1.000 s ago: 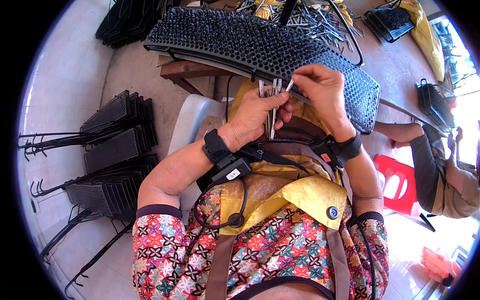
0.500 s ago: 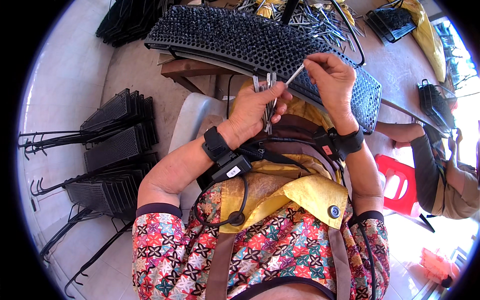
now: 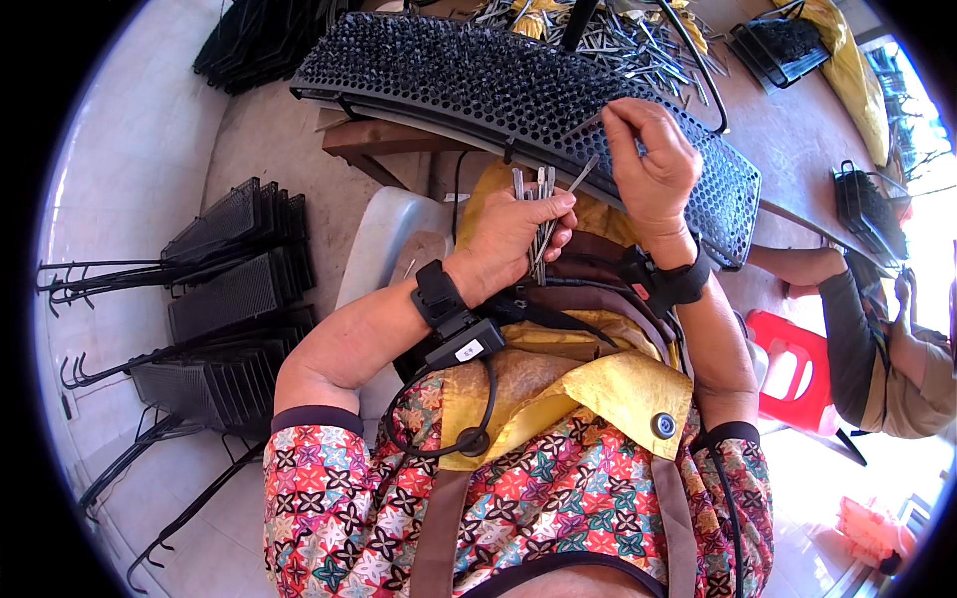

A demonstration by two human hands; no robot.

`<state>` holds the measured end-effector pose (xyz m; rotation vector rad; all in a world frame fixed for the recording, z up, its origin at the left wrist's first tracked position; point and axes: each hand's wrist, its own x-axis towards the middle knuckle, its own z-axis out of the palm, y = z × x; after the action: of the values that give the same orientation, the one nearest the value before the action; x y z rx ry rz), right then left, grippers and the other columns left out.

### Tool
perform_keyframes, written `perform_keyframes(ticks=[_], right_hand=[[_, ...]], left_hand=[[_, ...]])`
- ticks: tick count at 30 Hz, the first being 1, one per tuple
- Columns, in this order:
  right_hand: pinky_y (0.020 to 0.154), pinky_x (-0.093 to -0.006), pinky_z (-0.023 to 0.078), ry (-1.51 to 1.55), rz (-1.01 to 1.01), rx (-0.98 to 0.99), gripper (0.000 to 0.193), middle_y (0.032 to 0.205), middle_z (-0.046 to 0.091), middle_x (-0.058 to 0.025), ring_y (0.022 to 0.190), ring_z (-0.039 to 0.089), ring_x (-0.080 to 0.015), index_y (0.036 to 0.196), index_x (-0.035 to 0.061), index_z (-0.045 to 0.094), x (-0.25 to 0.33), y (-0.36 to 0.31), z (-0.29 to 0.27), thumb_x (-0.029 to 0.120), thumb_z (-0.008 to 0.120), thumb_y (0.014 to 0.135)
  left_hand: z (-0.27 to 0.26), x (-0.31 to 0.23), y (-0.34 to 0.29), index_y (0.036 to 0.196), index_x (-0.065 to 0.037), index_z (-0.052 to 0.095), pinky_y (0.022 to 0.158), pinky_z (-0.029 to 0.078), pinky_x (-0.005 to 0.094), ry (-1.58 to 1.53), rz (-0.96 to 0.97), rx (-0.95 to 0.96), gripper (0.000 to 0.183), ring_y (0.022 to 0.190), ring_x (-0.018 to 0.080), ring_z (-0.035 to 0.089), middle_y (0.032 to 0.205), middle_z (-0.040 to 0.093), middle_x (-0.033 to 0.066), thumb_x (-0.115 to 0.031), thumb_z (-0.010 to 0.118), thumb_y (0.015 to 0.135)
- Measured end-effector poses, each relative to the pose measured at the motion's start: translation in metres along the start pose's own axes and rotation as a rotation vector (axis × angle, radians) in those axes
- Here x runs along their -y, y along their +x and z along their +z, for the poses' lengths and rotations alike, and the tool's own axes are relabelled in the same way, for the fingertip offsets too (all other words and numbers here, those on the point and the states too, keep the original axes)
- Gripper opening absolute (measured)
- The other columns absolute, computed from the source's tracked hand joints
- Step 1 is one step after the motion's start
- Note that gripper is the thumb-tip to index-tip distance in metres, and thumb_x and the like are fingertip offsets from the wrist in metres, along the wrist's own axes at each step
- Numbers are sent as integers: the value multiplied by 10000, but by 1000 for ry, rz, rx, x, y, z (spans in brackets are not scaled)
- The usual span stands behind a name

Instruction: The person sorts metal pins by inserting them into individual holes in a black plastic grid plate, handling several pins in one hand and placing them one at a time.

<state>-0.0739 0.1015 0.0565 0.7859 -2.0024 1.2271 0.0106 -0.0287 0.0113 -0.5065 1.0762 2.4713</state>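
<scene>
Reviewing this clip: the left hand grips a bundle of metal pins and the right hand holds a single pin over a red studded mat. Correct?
Not quite. In the head view the studded mat is black, not red. The left hand does grip the bundle of metal pins, and the right hand holds a single pin.

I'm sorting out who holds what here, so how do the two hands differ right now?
The left hand sits lower, fist closed around a bundle of metal pins; the right hand is raised at the black studded panel, pinching a single pin in its fingertips. Both wear black wrist straps.

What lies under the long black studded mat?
Under the long black studded mat, a brown wooden bench shows at its near edge. The rest underneath is covered by the mat.
</scene>
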Motion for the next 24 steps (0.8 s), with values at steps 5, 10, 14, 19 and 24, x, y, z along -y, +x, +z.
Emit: perform_keyframes(ticks=[5, 10, 14, 19, 24], right_hand=[[624, -338, 496, -30, -261, 111, 209, 826, 600, -132, 716, 585, -295, 855, -2, 596, -12, -7, 12, -73, 618, 660], [635, -369, 482, -159, -326, 354, 257, 850, 569, -140, 732, 553, -303, 869, 13, 590, -14, -14, 13, -42, 582, 618], [644, -369, 479, -190, -191, 226, 240, 856, 567, -145, 743, 553, -316, 901, 17, 597, -2, -14, -2, -18, 629, 666], [544, -287, 474, 49, 517, 256, 164, 730, 629, -95, 623, 600, -172, 882, -11, 611, 12, -33, -21, 40, 671, 738], [513, -198, 450, 298, 793, 154, 123, 628, 605, -36, 560, 568, -59, 886, -7, 617, 1, -28, -26, 34, 653, 776]], left_hand=[[2, 0, 0, 837, -31, 577, 422, 410, 238, -9, -12, -35, 119, 538, 131, 537, 675, 577, 55, -128, 639, 810], [3, 2, -1, 835, -30, 579, 418, 412, 242, 0, -5, -44, 118, 536, 132, 541, 674, 581, 57, -127, 640, 810], [4, 2, 0, 847, -27, 574, 411, 410, 237, -2, -11, -31, 120, 528, 127, 539, 679, 582, 58, -124, 637, 813], [9, 0, -3, 881, -27, 568, 419, 398, 228, 15, 43, 74, 118, 546, 121, 524, 704, 576, 60, -127, 612, 835], [8, 0, -2, 901, -21, 566, 423, 391, 230, 25, 32, 80, 140, 559, 124, 512, 725, 571, 61, -145, 604, 848]])
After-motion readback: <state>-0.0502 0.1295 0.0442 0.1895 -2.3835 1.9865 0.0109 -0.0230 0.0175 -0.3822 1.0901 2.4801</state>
